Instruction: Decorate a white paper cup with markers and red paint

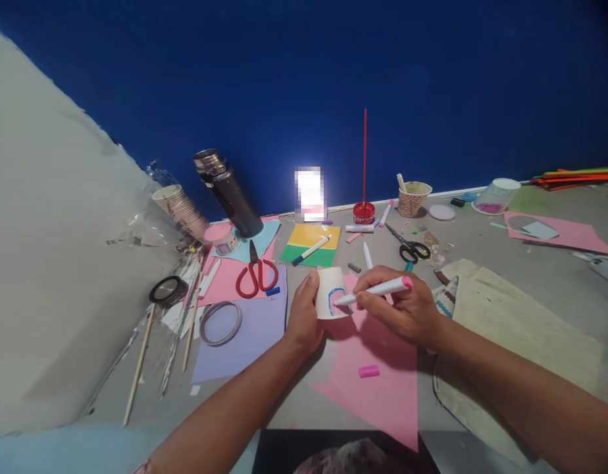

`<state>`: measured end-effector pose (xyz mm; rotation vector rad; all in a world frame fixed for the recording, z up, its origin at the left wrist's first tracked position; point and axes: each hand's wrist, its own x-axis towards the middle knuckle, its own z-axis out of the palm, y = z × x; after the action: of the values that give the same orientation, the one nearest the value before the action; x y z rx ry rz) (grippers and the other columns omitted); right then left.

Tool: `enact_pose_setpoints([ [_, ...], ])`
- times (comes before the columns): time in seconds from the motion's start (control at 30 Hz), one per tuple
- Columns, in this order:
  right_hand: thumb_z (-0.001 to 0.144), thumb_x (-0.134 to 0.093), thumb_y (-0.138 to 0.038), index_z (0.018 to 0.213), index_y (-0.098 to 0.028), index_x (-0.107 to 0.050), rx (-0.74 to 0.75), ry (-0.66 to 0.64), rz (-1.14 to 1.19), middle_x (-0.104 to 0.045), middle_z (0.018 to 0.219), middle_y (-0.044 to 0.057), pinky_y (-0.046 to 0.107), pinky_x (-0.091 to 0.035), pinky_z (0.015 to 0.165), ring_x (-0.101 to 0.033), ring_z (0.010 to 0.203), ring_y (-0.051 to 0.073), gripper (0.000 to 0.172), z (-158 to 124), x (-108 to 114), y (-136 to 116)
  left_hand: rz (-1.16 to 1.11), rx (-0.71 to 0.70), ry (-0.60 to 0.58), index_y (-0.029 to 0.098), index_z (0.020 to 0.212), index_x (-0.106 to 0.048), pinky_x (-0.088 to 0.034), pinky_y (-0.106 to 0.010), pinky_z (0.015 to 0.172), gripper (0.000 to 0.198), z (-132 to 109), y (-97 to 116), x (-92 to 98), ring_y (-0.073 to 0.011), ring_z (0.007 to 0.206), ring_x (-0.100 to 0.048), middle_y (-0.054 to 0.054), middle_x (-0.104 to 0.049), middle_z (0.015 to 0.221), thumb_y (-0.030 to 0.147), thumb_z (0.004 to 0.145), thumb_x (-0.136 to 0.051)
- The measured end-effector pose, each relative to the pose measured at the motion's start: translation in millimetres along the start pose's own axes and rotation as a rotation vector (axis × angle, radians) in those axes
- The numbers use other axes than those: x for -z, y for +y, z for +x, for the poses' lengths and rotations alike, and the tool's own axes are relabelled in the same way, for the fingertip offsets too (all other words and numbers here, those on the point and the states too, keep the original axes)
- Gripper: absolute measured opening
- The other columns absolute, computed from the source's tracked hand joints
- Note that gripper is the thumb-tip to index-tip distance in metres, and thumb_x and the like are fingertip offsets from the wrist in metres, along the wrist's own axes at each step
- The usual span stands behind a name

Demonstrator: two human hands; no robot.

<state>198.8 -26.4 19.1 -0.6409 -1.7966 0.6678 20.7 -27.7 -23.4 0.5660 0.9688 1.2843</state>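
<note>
My left hand (304, 316) is closed around the side of a small white paper cup (328, 280), which is upside down with its narrow end up. On the cup's side is a blue arch outline with pink colouring inside. Between the fingers of my right hand (407, 306) is a white marker (378, 289) with a pink end, its tip at the pink patch. Below them a pink marker cap (368, 371) lies on pink paper (378, 395). A further white marker (367, 255) lies just behind my right hand.
Red-handled scissors (256, 273), a tape ring (221, 324) and purple paper (254, 336) lie left. A dark flask (235, 201) and stacked cups (180, 210) stand behind. Black scissors (412, 250), a patterned cup (413, 199) and a cloth bag (511, 336) are right.
</note>
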Motion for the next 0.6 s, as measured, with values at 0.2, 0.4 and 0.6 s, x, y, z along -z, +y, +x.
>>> enact_pose_setpoints([
  [0.2, 0.094, -0.065, -0.017, 0.083, -0.02, -0.07, -0.055, 0.026, -0.02, -0.072, 0.071, 0.0, 0.022, -0.049, 0.055, -0.064, 0.057, 0.011, 0.012, 0, 2, -1, 0.01, -0.072, -0.002, 0.017, 0.083, -0.063, -0.047, -0.024, 0.059, 0.049, -1, 0, -0.7, -0.0129, 0.062, -0.056, 0.002, -0.06, 0.071, 0.063, 0.081, -0.08],
  [0.4, 0.098, -0.067, -0.032, 0.083, -0.021, -0.071, -0.322, 0.104, 0.215, -0.07, 0.064, -0.001, 0.022, -0.046, 0.047, -0.059, 0.048, 0.011, 0.019, -3, 8, 6, -0.084, 0.06, 0.016, 0.014, 0.093, -0.068, -0.056, -0.03, 0.064, 0.047, 0, 5, -3.8, -0.0186, 0.068, -0.066, -0.005, -0.068, 0.078, 0.061, 0.09, -0.072],
  [0.6, 0.084, -0.08, -0.05, 0.077, -0.021, -0.067, -0.596, 0.305, 0.631, -0.058, 0.051, -0.003, 0.022, -0.035, 0.041, -0.045, 0.042, 0.009, 0.033, 8, 12, 25, -0.172, 0.183, 0.023, 0.012, 0.103, -0.072, -0.061, -0.032, 0.078, 0.047, 1, 9, -6.8, -0.0196, 0.075, -0.071, -0.008, -0.072, 0.083, 0.057, 0.1, -0.06],
])
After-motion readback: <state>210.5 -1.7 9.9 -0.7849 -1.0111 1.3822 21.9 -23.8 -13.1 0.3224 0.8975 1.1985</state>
